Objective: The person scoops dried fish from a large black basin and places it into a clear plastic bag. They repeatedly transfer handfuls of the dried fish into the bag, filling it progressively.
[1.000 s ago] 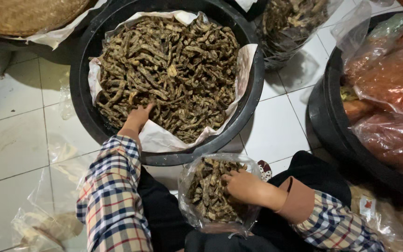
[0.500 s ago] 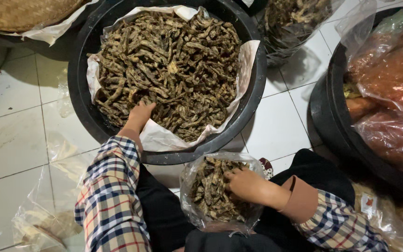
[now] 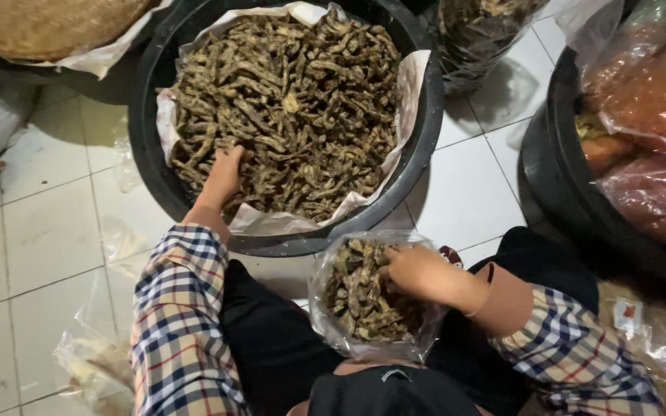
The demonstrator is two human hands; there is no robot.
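Note:
A big black tub [image 3: 425,131] lined with white paper is heaped with brown dried strips [image 3: 302,108]. My left hand [image 3: 223,176] digs into the near left of that heap, fingers curled among the strips. A clear plastic bag [image 3: 325,308] partly filled with the same strips sits on my lap. My right hand [image 3: 414,270] rests inside the bag's mouth on top of the strips, fingers bent; whether it holds any is hidden. Both arms wear plaid sleeves.
Another black tub [image 3: 556,185] with reddish goods in plastic bags stands at the right. A clear bag of strips [image 3: 479,38] sits behind the big tub. A woven tray [image 3: 48,23] lies at top left. Empty plastic bags [image 3: 94,370] lie on the white tiled floor.
My left hand has pushed further up into the heap. My right hand has stayed in the bag's mouth. The camera view has shifted a little to the left.

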